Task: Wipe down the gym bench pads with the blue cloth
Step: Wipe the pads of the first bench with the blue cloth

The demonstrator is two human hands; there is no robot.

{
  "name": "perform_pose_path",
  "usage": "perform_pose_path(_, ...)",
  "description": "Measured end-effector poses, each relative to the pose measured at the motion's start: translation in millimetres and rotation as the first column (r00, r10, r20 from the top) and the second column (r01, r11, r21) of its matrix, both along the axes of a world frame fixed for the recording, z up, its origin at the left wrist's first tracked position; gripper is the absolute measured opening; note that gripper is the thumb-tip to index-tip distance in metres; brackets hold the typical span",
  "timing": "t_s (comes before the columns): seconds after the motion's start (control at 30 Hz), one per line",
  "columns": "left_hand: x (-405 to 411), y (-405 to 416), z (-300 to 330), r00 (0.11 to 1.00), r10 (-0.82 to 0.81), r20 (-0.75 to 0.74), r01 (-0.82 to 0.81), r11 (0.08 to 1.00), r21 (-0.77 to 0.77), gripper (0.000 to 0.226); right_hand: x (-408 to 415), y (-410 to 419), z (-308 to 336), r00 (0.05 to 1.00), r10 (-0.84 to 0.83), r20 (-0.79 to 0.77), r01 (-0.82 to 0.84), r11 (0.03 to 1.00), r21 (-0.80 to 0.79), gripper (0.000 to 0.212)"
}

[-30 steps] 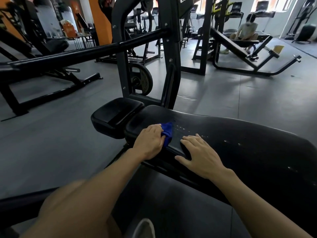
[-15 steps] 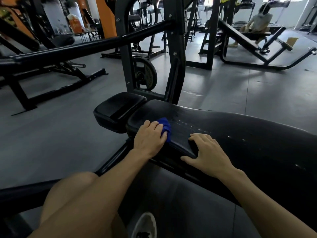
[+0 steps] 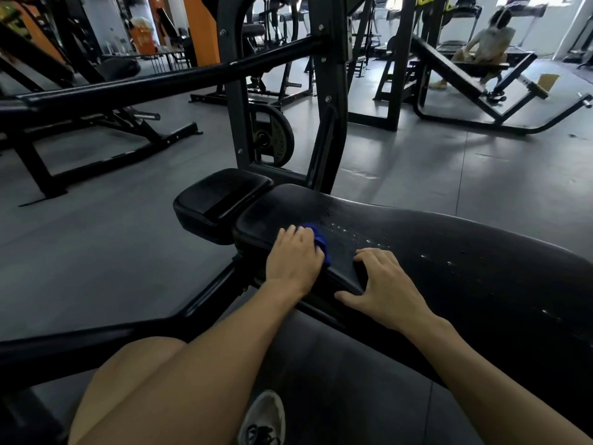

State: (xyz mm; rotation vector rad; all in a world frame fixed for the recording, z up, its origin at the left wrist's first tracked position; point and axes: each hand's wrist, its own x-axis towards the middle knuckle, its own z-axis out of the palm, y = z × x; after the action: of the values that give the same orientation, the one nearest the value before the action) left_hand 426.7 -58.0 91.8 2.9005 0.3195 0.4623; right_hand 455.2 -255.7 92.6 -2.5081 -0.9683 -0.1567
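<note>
- The left hand (image 3: pixel 293 260) lies knuckles-up on the long black bench pad (image 3: pixel 449 252), fingers curled over a bunched blue cloth (image 3: pixel 319 240) and pressing it to the pad's near-left end.
- The right hand (image 3: pixel 383 285) holds nothing; its fingers spread on the pad's near edge, just beside the cloth.
- A smaller seat pad (image 3: pixel 221 195) sits just left of the long one.
- Behind stands a weight plate (image 3: pixel 272 138) on the frame.
- A sneaker (image 3: pixel 264 419) shows below.

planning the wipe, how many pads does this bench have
2: the small pad at the far left end, and the long pad beside it, where the left hand presses the blue cloth. Others may be out of view.
</note>
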Motion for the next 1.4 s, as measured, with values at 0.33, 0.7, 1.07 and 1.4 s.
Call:
perform_pose_path(0.33,-27,-31,-7,0.932,-0.360,-0.041,0.360,0.933,-0.013,0.065,-4,3,5,1.000,-0.005,0.011,0.005,1.000,0.023,0.058)
perform_pose_path(0.7,8,-15,2,0.965,-0.257,-0.055,0.256,0.966,-0.022,0.053,-2,1,2,0.999,-0.026,0.030,0.025,0.999,0.027,0.058)
perform_pose_path(1.07,40,29,24,0.973,-0.157,-0.171,0.155,0.988,-0.026,0.053,2,7,-2,0.977,-0.183,0.109,0.192,0.978,-0.082,0.084)
perform_pose_path(1.4,30,47,27,0.917,-0.286,-0.278,0.286,0.957,-0.040,0.055,13,8,7,0.974,-0.167,0.154,0.198,0.958,-0.209,0.091)
